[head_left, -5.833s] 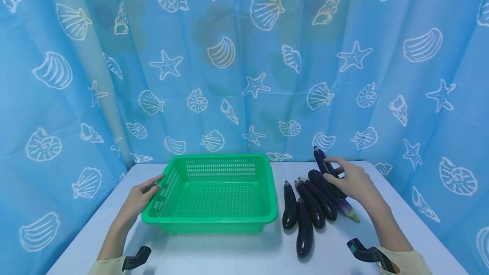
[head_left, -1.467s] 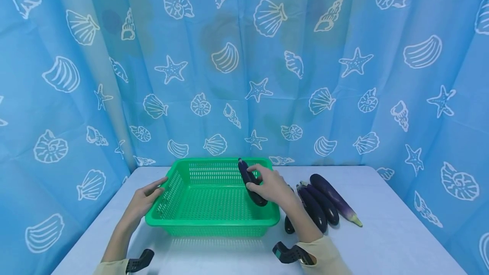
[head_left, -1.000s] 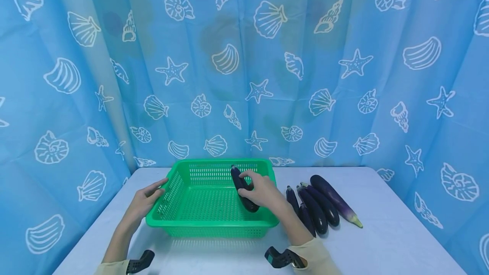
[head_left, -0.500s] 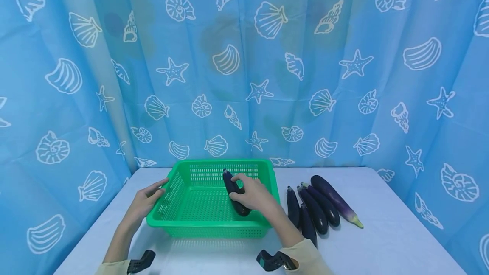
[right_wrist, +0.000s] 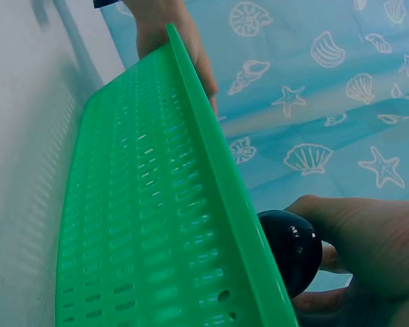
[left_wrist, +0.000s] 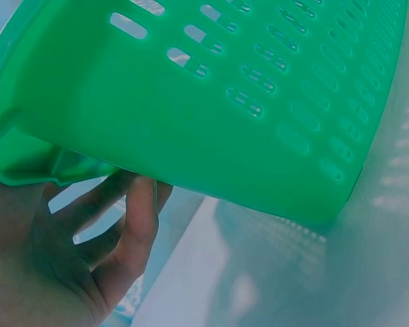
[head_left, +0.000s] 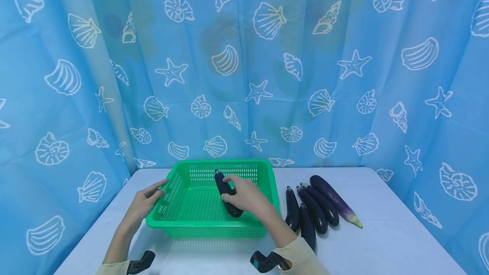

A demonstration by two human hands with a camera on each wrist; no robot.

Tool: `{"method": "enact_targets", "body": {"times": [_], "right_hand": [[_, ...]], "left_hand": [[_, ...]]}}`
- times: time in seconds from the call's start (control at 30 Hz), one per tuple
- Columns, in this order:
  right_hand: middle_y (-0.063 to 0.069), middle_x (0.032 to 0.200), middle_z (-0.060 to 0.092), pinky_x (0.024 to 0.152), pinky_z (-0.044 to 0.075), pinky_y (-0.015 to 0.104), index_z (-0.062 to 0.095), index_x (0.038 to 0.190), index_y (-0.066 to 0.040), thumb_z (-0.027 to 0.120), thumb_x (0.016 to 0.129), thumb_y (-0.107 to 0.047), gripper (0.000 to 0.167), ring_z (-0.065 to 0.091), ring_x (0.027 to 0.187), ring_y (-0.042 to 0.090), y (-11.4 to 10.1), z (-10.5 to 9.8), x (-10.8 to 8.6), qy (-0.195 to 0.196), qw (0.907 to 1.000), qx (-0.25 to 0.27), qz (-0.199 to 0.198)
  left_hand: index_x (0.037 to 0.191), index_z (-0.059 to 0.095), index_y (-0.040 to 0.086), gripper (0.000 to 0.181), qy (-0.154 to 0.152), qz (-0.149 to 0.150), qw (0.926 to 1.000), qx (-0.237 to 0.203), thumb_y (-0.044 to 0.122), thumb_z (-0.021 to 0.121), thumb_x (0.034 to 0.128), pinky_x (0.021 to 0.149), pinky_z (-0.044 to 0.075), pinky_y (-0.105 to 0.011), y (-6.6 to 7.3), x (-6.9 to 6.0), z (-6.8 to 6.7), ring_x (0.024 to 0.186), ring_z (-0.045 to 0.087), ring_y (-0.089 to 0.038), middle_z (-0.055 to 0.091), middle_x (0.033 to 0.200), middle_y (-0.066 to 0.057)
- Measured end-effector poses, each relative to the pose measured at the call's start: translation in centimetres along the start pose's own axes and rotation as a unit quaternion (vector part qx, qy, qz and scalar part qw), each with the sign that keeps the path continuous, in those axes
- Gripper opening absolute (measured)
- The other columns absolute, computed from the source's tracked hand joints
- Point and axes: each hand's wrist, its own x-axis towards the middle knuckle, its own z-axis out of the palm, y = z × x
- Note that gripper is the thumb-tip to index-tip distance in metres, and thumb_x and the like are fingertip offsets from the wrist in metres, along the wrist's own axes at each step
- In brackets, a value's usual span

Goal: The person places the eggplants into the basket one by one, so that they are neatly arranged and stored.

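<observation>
My right hand holds a dark purple eggplant over the inside of a green plastic basket, thumb and fingers on either side of it. The eggplant is tilted, stem end toward the back; whether it touches the basket floor cannot be told. In the right wrist view, the rounded end of the eggplant shows beyond the basket rim. My left hand touches the basket's left edge. In the left wrist view, the left hand's fingers meet the outer wall below the rim.
Right of the basket, several eggplants lie on the white table: one apart with a pale green tip, the others grouped closely, such as the front one. A blue shell-print curtain hangs behind the table.
Since the oldest frame, my right hand has lifted an eggplant from the group and brought it left over the basket. Lately it has moved further left and lower. My left hand stays at the rim.
</observation>
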Motion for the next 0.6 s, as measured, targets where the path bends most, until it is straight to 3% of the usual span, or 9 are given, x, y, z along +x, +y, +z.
{"method": "enact_targets", "body": {"times": [0.37, 0.47, 0.6], "right_hand": [[0.009, 0.104, 0.066, 0.057, 0.054, 0.028, 0.057, 0.133, -0.019, 0.068, 0.092, -0.027, 0.043, 0.06, 0.078, 0.015, -1.0, 1.1, 0.7, -0.02, 0.9996, -0.016, 0.009], [0.009, 0.098, 0.068, 0.055, 0.052, 0.028, 0.057, 0.133, -0.018, 0.068, 0.092, -0.027, 0.043, 0.061, 0.072, 0.015, -0.9, 1.4, 0.9, -0.027, 0.9994, -0.022, 0.008], [0.011, 0.103, 0.069, 0.053, 0.051, 0.026, 0.057, 0.132, -0.018, 0.068, 0.092, -0.027, 0.043, 0.062, 0.066, 0.012, -0.8, 2.0, 1.1, -0.035, 0.999, -0.026, 0.01]], "left_hand": [[0.151, 0.04, 0.017, 0.052, -0.002, 0.0, 1.0, -0.006, 0.037, 0.046, 0.1034, 0.115, 0.023, -0.065, 0.0, 0.0, 0.0, 0.147, 0.023, -0.044, 0.03, 0.159, -0.02], [0.151, 0.04, 0.017, 0.052, -0.002, 0.003, 1.0, -0.009, 0.036, 0.046, 0.1035, 0.115, 0.023, -0.065, 0.0, -0.1, 0.0, 0.147, 0.024, -0.044, 0.031, 0.159, -0.02], [0.151, 0.04, 0.016, 0.052, -0.004, 0.006, 0.9999, -0.012, 0.036, 0.046, 0.1037, 0.116, 0.022, -0.064, 0.1, -0.1, 0.0, 0.148, 0.023, -0.043, 0.031, 0.159, -0.02]]}}
